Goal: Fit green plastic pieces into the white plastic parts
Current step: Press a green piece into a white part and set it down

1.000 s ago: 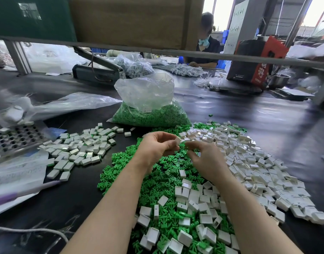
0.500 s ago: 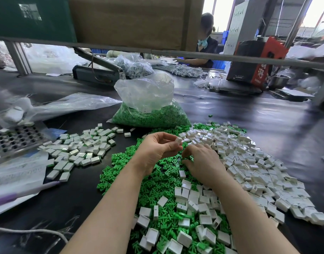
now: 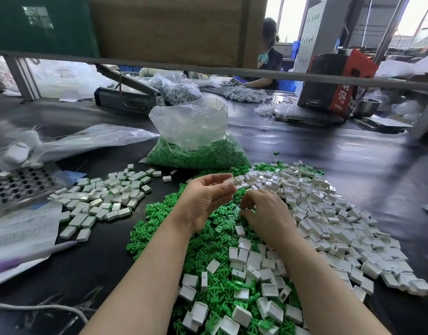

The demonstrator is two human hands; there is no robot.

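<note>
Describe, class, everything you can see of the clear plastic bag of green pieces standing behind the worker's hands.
The clear plastic bag of green pieces sits on the dark table, beyond the loose heap of green plastic pieces. Its lower part bulges, packed with small green parts; its crumpled, translucent upper part stands up empty and open. A small white label shows on the front, too small to read. Neither hand touches it.

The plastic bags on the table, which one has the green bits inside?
The upright bag of green pieces just beyond the hands. The flat plastic bag to its left shows no green.
</note>
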